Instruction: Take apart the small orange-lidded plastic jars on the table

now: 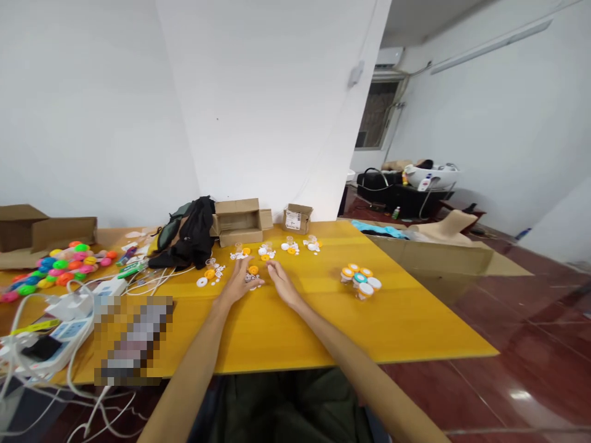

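My left hand [237,285] is over the tabletop with its fingers stretched forward and its thumb apart. Beside its thumb lie a small heap of white pieces [252,279] and a round yellow-orange part [253,269]. My right hand [282,283] faces it across a short gap, fingers extended, near another small orange part [265,258]. I see nothing held in either hand. Further piles of white and orange pieces with small clear cups [239,247] lie beyond and to the left. On the right stands a cluster of small jars with orange, teal and white lids [360,279].
An open cardboard box [240,237] and a smaller carton [298,219] stand at the back. A dark bag [187,240], colourful balls [69,266], a power strip [69,335], cables and a blurred phone-like item [136,338] occupy the left of the yellow table [415,332].
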Demonstrator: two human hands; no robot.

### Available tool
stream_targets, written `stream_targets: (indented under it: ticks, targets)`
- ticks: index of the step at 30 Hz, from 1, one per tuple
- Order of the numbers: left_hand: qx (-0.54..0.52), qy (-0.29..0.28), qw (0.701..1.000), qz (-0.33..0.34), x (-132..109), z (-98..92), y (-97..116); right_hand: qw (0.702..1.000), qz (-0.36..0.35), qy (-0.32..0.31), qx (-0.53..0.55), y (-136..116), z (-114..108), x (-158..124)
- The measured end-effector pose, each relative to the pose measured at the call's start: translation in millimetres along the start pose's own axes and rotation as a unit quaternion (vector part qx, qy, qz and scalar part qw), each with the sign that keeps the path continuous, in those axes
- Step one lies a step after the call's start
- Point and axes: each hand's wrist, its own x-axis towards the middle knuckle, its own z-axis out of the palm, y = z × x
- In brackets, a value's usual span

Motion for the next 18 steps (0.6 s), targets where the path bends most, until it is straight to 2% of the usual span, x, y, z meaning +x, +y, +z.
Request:
stream_targets:
  ticks: [3,6,8,10,12,14,16,18]
  targets:
    - [0.028,0.002,1.0,-0.007,0.7,-0.2,1.8,0.992,-0.028,-0.021,-0.12,-1.6,-28.5,-29.4]
    - [0.051,0.011,0.999,0.002,3.7,0.1,2.8,0.952,-0.094,-0.037,-0.291,-6.3,-56.1,-57.1]
    - [0.062,0.016,0.998,0.011,5.8,0.3,2.3,0.899,-0.146,-0.03,-0.412,-12.2,-74.6,-68.1]
    - [0.065,0.019,0.998,0.016,7.6,0.5,1.2,0.831,-0.193,-0.016,-0.522,-19.8,-95.2,-70.8]
    - [0.063,0.017,0.998,0.016,8.8,0.6,0.3,0.765,-0.209,0.027,-0.609,-27.0,-118.1,-66.8]
    - [0.058,0.012,0.998,0.01,9.3,0.6,0.0,0.705,-0.197,0.076,-0.677,-31.3,-141.1,-60.2]
    - [0.053,0.006,0.999,0.002,9.0,0.5,0.2,0.662,-0.178,0.103,-0.721,-30.9,-160.7,-55.1]
    - [0.051,0.001,0.999,0.001,7.9,0.6,0.5,0.637,-0.17,0.096,-0.746,-26.7,-174.1,-53.4]
